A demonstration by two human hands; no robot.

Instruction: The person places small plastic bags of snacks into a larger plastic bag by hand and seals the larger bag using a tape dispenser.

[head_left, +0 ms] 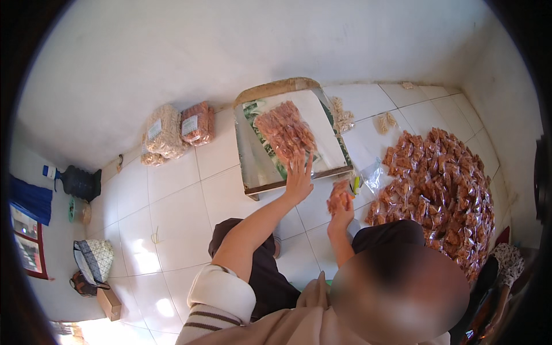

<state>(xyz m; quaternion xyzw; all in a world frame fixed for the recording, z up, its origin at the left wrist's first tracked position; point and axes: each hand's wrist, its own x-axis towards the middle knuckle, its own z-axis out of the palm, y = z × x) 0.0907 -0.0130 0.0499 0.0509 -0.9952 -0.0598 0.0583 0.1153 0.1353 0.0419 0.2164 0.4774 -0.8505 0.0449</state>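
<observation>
A large clear plastic pack of reddish-brown snacks (284,129) lies on a low table (253,167) in front of me. My left hand (299,179) reaches to its near end, fingers stretched out and resting against the plastic. To the right of the table's front corner, my right hand (342,211) is closed around a small packet of reddish snacks (338,192). Beside that packet is a small green and yellow object (357,184) whose kind I cannot make out. Empty-looking clear plastic bags (376,175) lie on the floor just right of it.
Many small snack packets (443,190) form a big heap on the right-hand floor. Pale packets (343,118) lie right of the table. Two large filled bags (167,129) (197,123) stand by the wall at left. Farther left are a dark water jug (81,183), a patterned bag (98,257) and a box (109,303).
</observation>
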